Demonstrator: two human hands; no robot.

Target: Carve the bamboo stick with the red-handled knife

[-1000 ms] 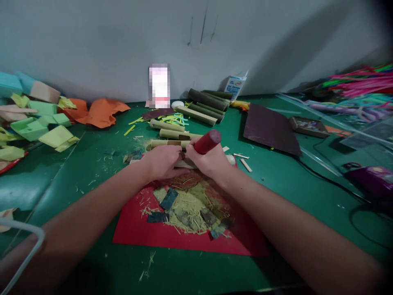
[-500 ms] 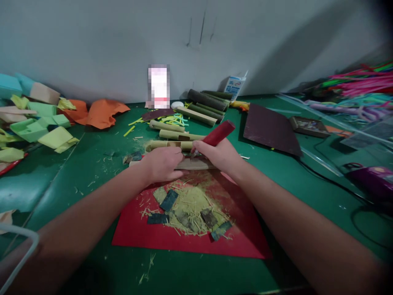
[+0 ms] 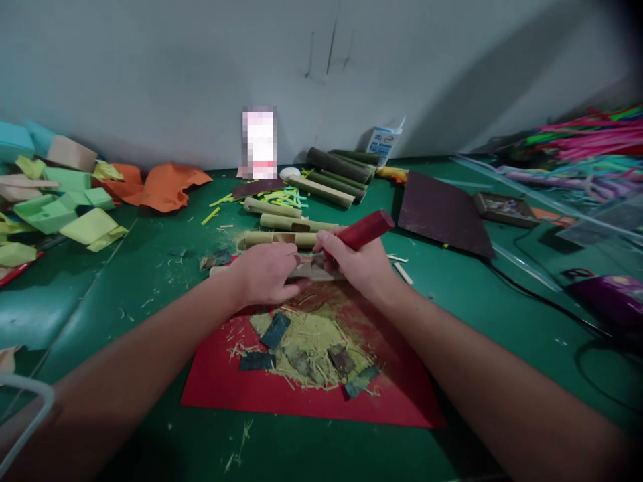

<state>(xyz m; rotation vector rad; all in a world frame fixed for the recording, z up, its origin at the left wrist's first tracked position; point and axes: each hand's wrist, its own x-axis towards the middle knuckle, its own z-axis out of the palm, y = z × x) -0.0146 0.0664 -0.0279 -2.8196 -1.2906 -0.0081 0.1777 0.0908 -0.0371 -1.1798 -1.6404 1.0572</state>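
My left hand (image 3: 265, 274) is closed over a pale bamboo stick (image 3: 314, 271) lying across the far edge of a red sheet (image 3: 226, 381). My right hand (image 3: 359, 264) grips a red-handled knife (image 3: 364, 229), its tip down at the stick between both hands. The blade itself is hidden by my fingers. A heap of yellow-green shavings and dark bark chips (image 3: 309, 348) lies on the red sheet just below my hands.
More bamboo tubes (image 3: 289, 222) and dark ones (image 3: 339, 165) lie behind. A brown sheet (image 3: 442, 214), coloured paper scraps (image 3: 55, 207), orange paper (image 3: 168, 184), a white bottle (image 3: 260, 144), pipe cleaners (image 3: 587, 140), a purple tool (image 3: 610, 298) with black cable surround the green table (image 3: 100, 281).
The knife handle has swung from pointing toward me to slanting up and right. My right hand shifted slightly along the stick; the left hand stayed put.
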